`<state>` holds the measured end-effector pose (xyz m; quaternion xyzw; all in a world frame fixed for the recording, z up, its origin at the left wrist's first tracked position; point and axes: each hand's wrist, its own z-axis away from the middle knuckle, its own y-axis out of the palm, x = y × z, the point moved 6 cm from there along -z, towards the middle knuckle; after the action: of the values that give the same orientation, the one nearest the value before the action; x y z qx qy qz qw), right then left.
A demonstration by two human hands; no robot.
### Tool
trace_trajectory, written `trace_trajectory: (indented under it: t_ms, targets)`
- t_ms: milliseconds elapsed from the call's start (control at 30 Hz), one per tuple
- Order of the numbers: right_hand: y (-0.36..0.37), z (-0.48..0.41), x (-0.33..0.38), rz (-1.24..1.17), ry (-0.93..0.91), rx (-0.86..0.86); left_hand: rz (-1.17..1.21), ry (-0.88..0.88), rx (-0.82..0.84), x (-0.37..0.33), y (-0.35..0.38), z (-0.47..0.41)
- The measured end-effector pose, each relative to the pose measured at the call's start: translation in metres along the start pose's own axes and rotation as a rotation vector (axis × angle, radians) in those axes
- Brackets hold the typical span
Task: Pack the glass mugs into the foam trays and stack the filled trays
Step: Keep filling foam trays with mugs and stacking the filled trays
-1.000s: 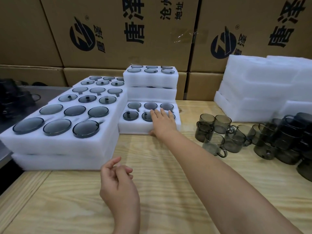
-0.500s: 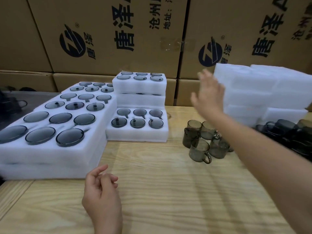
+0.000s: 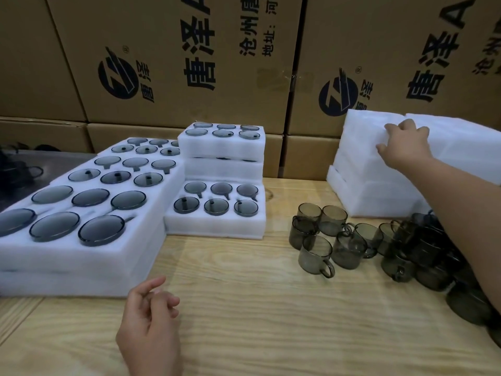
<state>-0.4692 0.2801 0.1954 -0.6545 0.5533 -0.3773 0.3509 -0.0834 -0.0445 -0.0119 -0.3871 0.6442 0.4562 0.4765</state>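
A single filled foam tray (image 3: 217, 222) lies mid-table with smoky glass mugs sunk in its holes. Behind it rises a stack of filled trays (image 3: 222, 147), and a long row of filled trays (image 3: 81, 253) runs along the left. Loose smoky glass mugs (image 3: 347, 240) crowd the table at the right. My right hand (image 3: 404, 147) reaches over them and grips the top of the stack of empty white foam trays (image 3: 366, 185) at the back right, fingers curled over its upper edge. My left hand (image 3: 149, 321) hovers over the table front, fingers loosely curled, holding nothing.
Large printed cardboard boxes (image 3: 189, 63) wall off the back. The wooden table (image 3: 257, 321) has bare boards in front of the trays. A dark metal surface with dark mugs (image 3: 19, 169) lies at the far left.
My right hand left the single filled tray, swung right over the loose mugs and took hold of the empty foam stack. My left hand has barely moved.
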Motion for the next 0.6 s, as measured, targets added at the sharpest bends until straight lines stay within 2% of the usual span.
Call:
trace_trajectory:
  t_ms: [300,500,600]
  targets:
    - [-0.005,0.006,-0.002,-0.149,0.002,-0.144,-0.005,0.075,0.026,0.006,0.000,-0.004]
    - [-0.044,0.058,0.016,-0.357,-0.168,-0.330,-0.031,0.058,0.081,0.001,-0.001,-0.003]
    - [-0.065,0.113,0.033,-0.531,-0.249,-0.356,-0.019,0.047,0.105,-0.003,0.001,0.000]
